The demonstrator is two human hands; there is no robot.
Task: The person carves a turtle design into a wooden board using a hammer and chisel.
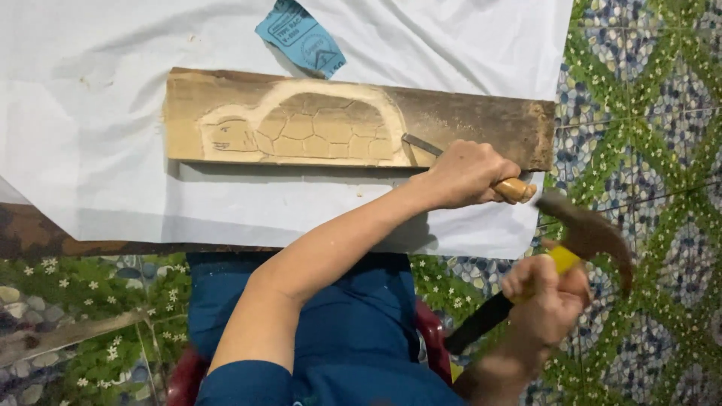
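1. Head view looked straight down on a desk (45, 225) draped with a white sheet (90, 135), with a patterned green and blue tiled floor (647, 113) to the right.
2. A long wooden plank (481, 120) lay across the sheet, and a turtle relief (308, 124) was carved into its left and middle parts, head pointing left.
3. The left hand (466, 174) reached across the body to the plank's right part; its fingers (481, 197) were wrapped fully closed around the pale wooden handle of a chisel (514, 189).
4. The chisel's metal blade ran up and to the left from the fist, and its tip met the plank just beside the rear edge of the turtle shell.
5. The right hand (549, 297) was lower right, off the desk edge and above the floor, with its fingers (526, 280) curled tightly shut around the black and yellow handle of a hammer (583, 237).
6. The hammer's dark head was blurred and sat just beside the butt end of the chisel handle; whether the two touched could not be told.
7. A piece of blue sandpaper (301, 36) lay on the sheet just above the plank, its lower corner at the plank's top edge.
8. The person wore blue clothing and sat on a red seat (184, 376), partly hidden.
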